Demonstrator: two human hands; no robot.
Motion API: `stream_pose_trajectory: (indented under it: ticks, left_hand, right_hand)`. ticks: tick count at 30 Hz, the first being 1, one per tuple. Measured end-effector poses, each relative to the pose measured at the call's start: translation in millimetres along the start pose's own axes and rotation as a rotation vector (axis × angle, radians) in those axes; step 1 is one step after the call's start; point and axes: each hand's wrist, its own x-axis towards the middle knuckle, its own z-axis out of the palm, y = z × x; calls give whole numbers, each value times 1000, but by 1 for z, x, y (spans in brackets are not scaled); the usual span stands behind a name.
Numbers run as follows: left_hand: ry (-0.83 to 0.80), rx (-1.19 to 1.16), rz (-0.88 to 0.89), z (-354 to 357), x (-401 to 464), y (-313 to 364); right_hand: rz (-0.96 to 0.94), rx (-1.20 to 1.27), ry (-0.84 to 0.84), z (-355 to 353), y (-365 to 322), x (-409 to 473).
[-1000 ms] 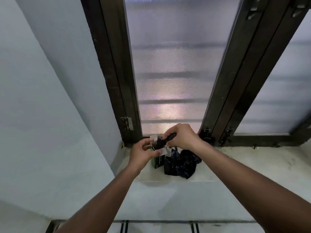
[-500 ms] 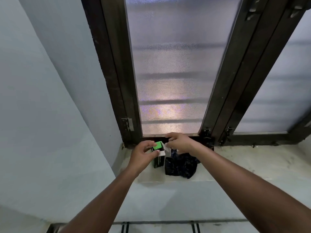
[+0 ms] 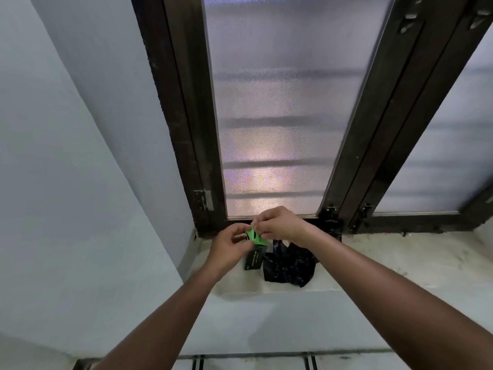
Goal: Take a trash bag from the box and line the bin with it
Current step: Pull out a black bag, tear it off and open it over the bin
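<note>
On the sill [image 3: 373, 263], hard against the foot of the window frame [image 3: 186, 129], both hands are working one small box [image 3: 255, 256]. It stands upright near the sill's left end, dark body with a bright green top flap [image 3: 254, 235] lifted. The left hand [image 3: 230, 248] is on the box's left side, fingers curled round it, thumb up by the flap, gripping it steady. The right hand [image 3: 281, 224] comes in from the right and sits just above the box, fingertips bunched, pinching the flap's far edge; whether anything else is caught in that pinch, I can't tell, it's too small to read. Just right of the box, touching or nearly so, a crumpled black bag [image 3: 289, 265] lies loose on the sill, under the right wrist and free of both hands. Count it up: one box, one black bag out in the open, two hands, both on the box. Behind them one frosted pane [image 3: 274, 116] fills the middle, a second pane [image 3: 440, 156] runs off to the right, with a hinge [image 3: 204, 200] low on the left frame. A pale wall [image 3: 66, 182] takes the left side, and a strip of tiled floor [image 3: 266, 363] shows along the near edge.
</note>
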Motion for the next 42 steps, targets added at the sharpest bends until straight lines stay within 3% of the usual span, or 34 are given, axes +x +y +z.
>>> stream_pose_trajectory:
  ticks: [2,5,11,19,23,26,28,32,34,38,42]
  left_hand:
    - [-86,13,-5,-3,1,-4]
    - [-70,38,17,-5,3,-9]
    - [-36,48,99,-5,1,-14]
    - [-37,113,135,-4,1,-18]
    - [1,166,152,-8,-4,-16]
    - [161,236,159,-12,-4,-14]
    - [332,290,168,-15,-5,-8]
    - [532,367,21,-19,-6,-6]
    - [501,331,-109,-23,-7,-6]
    - [345,555,-288,-32,-12,-3]
    - [246,662,-315,-35,-10,-14]
  right_hand:
    - [-19,-189,58,7,-3,3]
    - [-99,-388,126,18,-8,3]
    - [-140,-450,298,39,0,4]
    - [-150,-374,324,39,13,7]
    - [-133,-42,264,31,12,-1]
    - [-82,19,479,26,19,-13]
    - [0,-11,431,29,31,-17]
    - [129,60,213,49,53,-15]
    - [148,111,285,57,53,-10]
    - [170,-169,484,67,47,9]
    - [204,-199,406,88,43,29]
